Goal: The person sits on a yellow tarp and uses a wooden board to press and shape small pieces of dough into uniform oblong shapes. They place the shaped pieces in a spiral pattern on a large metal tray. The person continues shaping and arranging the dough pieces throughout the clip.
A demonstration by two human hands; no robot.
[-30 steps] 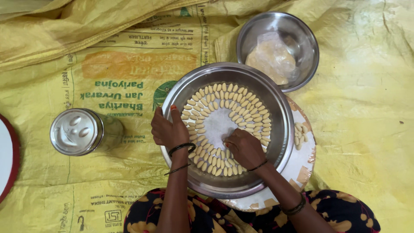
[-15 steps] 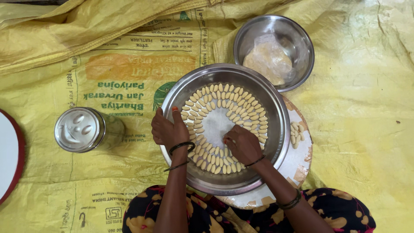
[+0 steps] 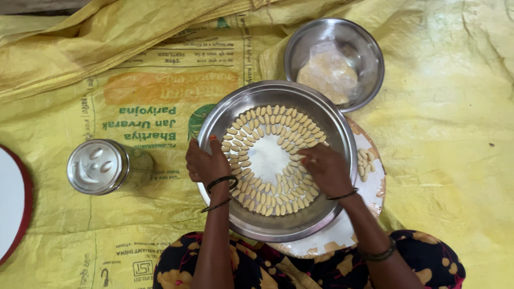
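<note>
1. Yellow woven sacking point(image 3: 455, 160) covers the floor, creased, with green and orange print on it.
2. Large steel plate point(image 3: 225, 115) sits centre, resting partly on a round white board point(image 3: 369, 184) whose rim shows at the plate's right and lower edge.
3. Small pale dough pieces point(image 3: 267, 120) lie in concentric rings in the plate; bare patch in the middle. A few more pieces lie on the board just right of the plate.
4. Left hand point(image 3: 206, 163) sits on the plate's left rim, fingers curled over the edge, gripping the rim. Dark bangles at the wrist.
5. Right hand point(image 3: 326, 168) is inside the plate, right of centre, fingertips down on the pieces at the inner ring. Fingers bunched; can't tell if a piece is pinched between them.
6. Steel bowl point(image 3: 369, 48) behind the plate, upper right, just touching or overlapping its rim; holds a pale lump of dough point(image 3: 326, 75) under clear plastic.
7. Lidded steel container point(image 3: 99, 166) stands left of the plate, apart from it.
8. Round white tray with red rim point(image 3: 10, 203) cut off at the left edge.
9. Dark floral garment point(image 3: 428, 262) at the bottom.
</note>
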